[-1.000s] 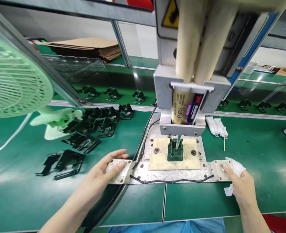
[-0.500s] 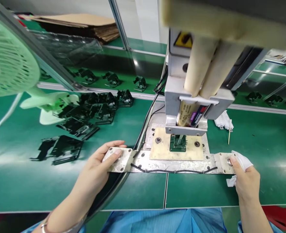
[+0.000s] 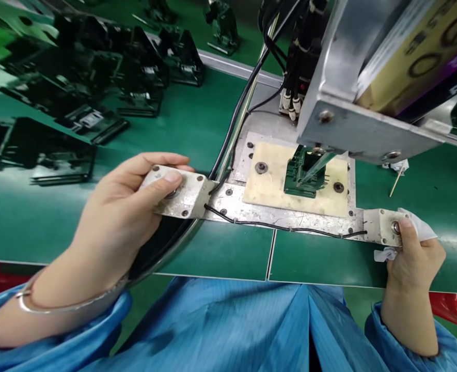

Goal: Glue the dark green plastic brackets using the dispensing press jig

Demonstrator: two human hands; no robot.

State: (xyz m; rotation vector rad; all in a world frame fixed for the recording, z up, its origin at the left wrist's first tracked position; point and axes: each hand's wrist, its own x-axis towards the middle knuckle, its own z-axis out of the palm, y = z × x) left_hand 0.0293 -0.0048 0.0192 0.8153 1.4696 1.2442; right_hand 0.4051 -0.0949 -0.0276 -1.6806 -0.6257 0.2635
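Note:
My left hand (image 3: 131,206) is closed around the left metal button box (image 3: 185,191), its thumb lying over the round button. My right hand (image 3: 416,253) is closed at the right button box (image 3: 390,227), thumb on that button, with a crumpled white wipe (image 3: 422,230) held in the same hand. A metal base plate (image 3: 259,207) joins the two boxes. On it, a cream fixture block (image 3: 261,178) carries a small dark green plastic part (image 3: 300,178). A clear nozzle (image 3: 317,168) slants down from the glue dispenser's bracket (image 3: 363,126), its tip at the part.
Several dark plastic parts (image 3: 92,121) are grouped at the left on the green table (image 3: 220,253). Black cables (image 3: 236,116) run past the left button box. A thin wooden stick (image 3: 396,178) lies at the right. A two-toned cartridge (image 3: 418,62) sits in the dispenser.
The view has tilted downward and come closer, so the fixture looks larger. Both hands stay at the button boxes, thumbs on the buttons. The wipe is still in the right hand.

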